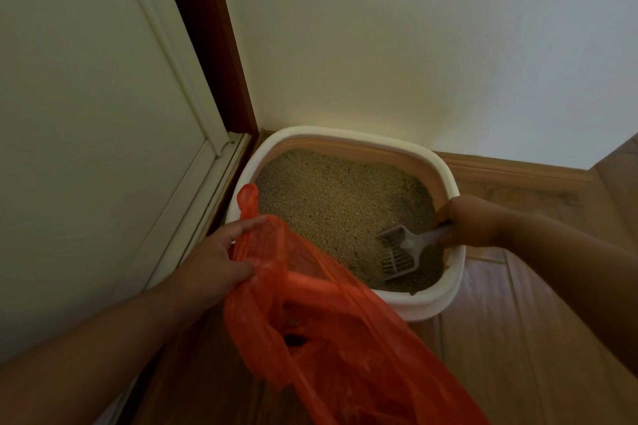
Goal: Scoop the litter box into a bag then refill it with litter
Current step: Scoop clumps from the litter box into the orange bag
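White scoop (402, 248) in litter box (445, 176); orange bag (328, 314)

I count two hands of mine at work: my left hand (214, 260) and my right hand (471, 221). There is one orange bag (331, 331), pinched at its rim in my left fingers and hanging below and to the right of that hand. There is one scoop (402, 250), its handle gripped in my right hand and its slotted head reaching toward my left. One litter box (348, 138) sits ahead of and between both hands, holding one bed of litter (331, 197). Inside the bag I can make out about two dark clumps (293, 338), though the plastic blurs them.
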The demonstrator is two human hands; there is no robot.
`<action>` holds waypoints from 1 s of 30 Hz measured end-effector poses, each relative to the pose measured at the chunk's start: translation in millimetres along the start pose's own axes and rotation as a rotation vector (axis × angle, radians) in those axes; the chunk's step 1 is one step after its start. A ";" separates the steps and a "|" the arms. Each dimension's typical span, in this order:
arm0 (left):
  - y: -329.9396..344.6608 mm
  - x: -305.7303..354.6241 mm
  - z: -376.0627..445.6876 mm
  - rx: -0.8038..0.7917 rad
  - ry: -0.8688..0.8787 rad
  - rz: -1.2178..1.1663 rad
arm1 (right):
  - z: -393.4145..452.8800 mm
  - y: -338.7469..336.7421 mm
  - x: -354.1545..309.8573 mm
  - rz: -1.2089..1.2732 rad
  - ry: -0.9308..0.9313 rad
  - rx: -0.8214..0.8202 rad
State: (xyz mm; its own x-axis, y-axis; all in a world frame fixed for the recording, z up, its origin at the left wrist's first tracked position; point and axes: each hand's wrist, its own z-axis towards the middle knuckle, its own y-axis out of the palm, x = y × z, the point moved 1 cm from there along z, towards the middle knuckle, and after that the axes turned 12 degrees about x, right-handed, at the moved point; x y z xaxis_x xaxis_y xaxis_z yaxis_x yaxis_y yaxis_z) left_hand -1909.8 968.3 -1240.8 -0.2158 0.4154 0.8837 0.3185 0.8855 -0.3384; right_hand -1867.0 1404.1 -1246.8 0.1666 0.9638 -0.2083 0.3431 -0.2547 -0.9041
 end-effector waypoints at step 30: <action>-9.5 -16.4 -15.4 0.061 -0.231 0.223 | 66.2 118.1 -164.3 0.748 0.102 0.100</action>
State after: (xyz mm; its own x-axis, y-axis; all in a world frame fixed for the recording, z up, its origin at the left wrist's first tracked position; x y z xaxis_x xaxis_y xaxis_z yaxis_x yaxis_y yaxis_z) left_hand -1895.0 949.9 -1247.1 -0.3527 0.6302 0.6917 0.3268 0.7756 -0.5401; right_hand -1915.1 1220.8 -1344.0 0.4079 0.5237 -0.7479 0.0207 -0.8242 -0.5659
